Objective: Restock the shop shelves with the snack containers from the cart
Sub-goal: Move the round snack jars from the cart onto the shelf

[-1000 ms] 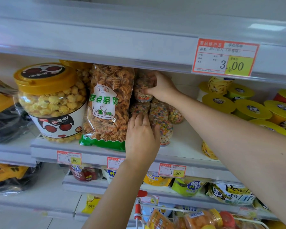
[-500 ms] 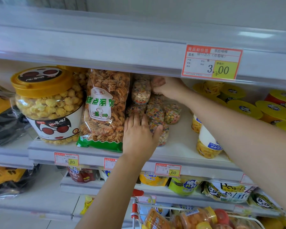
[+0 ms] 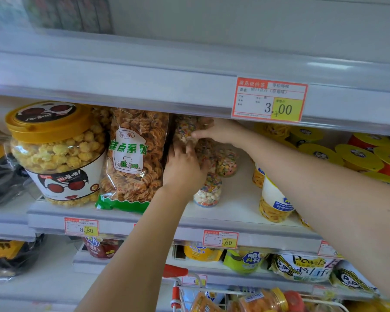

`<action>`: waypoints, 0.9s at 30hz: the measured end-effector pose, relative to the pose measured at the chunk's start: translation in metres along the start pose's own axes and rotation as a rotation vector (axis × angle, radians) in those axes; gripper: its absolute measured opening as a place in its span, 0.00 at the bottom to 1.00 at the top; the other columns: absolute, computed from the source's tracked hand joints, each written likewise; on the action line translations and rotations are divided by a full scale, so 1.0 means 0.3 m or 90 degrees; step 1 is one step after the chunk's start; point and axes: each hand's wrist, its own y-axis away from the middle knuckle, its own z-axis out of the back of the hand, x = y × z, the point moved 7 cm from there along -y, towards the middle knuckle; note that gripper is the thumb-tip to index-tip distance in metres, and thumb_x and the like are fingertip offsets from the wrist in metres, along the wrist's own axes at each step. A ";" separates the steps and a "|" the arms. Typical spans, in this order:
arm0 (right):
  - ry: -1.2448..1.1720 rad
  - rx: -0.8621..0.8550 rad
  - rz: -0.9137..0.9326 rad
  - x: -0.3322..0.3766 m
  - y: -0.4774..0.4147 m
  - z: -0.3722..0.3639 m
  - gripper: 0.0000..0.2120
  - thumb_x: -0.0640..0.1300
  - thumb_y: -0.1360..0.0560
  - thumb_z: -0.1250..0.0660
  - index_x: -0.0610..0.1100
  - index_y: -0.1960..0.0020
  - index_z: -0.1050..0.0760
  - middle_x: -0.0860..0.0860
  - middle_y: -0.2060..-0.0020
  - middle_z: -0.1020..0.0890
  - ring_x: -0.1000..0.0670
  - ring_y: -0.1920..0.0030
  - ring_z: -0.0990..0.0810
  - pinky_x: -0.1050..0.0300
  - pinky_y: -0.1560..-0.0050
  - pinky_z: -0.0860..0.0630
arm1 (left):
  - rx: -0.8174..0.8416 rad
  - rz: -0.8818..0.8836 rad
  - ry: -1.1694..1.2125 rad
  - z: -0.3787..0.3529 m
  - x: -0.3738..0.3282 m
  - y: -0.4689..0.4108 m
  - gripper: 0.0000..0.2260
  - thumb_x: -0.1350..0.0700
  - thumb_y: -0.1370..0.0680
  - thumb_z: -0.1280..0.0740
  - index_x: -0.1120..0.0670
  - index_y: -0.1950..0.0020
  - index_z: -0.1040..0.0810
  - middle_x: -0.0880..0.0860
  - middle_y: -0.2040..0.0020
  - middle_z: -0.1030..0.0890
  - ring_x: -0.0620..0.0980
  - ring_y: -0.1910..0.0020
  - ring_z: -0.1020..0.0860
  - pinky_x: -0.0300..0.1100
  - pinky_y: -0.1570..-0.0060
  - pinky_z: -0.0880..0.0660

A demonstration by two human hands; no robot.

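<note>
At the far left of the shelf [image 3: 212,219] lie dark bags [image 3: 2,179]. Next to them stands the big popcorn tub [image 3: 56,154] with its yellow lid, and just beside that, upright, a clear bag of twisted snacks [image 3: 133,158] with green print. Below them on the shelf edge is the 8.80 tag [image 3: 81,226].

My left hand [image 3: 184,167] comes up from below and lies flat, fingers loosely spread, against the stack of small candy jars [image 3: 208,190] right of the twisted snacks. It presses on the stack rather than closing round anything; I cannot tell whether the fingertips hook a jar. The front jar, with white and coloured sweets, stands clear below my hand, and another one [image 3: 226,162] sits behind it to the right.

My right hand [image 3: 221,132] reaches across from the right, high under the upper shelf. Its fingers are curled onto the top jar [image 3: 186,129] of the stack, gripping it at its side; the jar is partly hidden by the shelf edge above.

Further right, near my right forearm, stand yellow-filled cups [image 3: 274,203] with white and blue labels, then rows of tubs with yellow lids [image 3: 320,152], and red ones at the far edge. Above hangs the 3.00 tag [image 3: 269,99]; on the lower edge, the 1.60 tag [image 3: 220,239].

At the bottom, the cart [image 3: 178,289] with its red handle holds more orange-filled jars [image 3: 266,300].
</note>
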 end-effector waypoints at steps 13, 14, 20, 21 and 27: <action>-0.073 -0.036 0.024 -0.002 -0.027 -0.044 0.16 0.50 0.26 0.30 0.42 0.43 0.26 0.51 0.51 0.24 0.52 0.50 0.26 0.64 0.58 0.31 | 0.014 0.136 0.099 -0.012 0.054 -0.073 0.16 0.49 0.21 0.39 0.62 0.43 0.29 0.58 0.46 0.24 0.58 0.44 0.25 0.45 0.49 0.27; -0.067 -0.031 0.022 -0.007 -0.026 -0.047 0.14 0.50 0.27 0.29 0.42 0.48 0.26 0.51 0.55 0.25 0.52 0.53 0.27 0.66 0.62 0.32 | -0.005 0.156 0.111 -0.009 0.061 -0.085 0.19 0.48 0.21 0.38 0.62 0.39 0.30 0.59 0.43 0.24 0.58 0.42 0.25 0.46 0.47 0.28; -0.068 -0.034 0.014 -0.032 -0.042 -0.059 0.16 0.50 0.29 0.26 0.42 0.48 0.25 0.48 0.53 0.23 0.49 0.49 0.24 0.58 0.51 0.28 | -0.009 0.211 0.183 -0.017 0.088 -0.118 0.28 0.49 0.23 0.34 0.63 0.31 0.39 0.60 0.37 0.27 0.59 0.38 0.28 0.45 0.47 0.30; -0.071 -0.032 0.012 -0.035 -0.043 -0.060 0.17 0.50 0.29 0.26 0.41 0.47 0.25 0.48 0.52 0.23 0.48 0.48 0.23 0.57 0.49 0.28 | -0.007 0.209 0.198 -0.018 0.090 -0.127 0.26 0.49 0.23 0.34 0.62 0.32 0.37 0.59 0.38 0.26 0.59 0.40 0.27 0.44 0.48 0.30; -0.046 -0.034 0.016 -0.039 -0.037 -0.045 0.18 0.48 0.27 0.28 0.38 0.43 0.25 0.44 0.45 0.22 0.46 0.44 0.24 0.54 0.44 0.28 | -0.041 0.187 0.221 -0.020 0.094 -0.128 0.21 0.49 0.23 0.34 0.61 0.37 0.32 0.58 0.46 0.23 0.58 0.47 0.24 0.43 0.55 0.29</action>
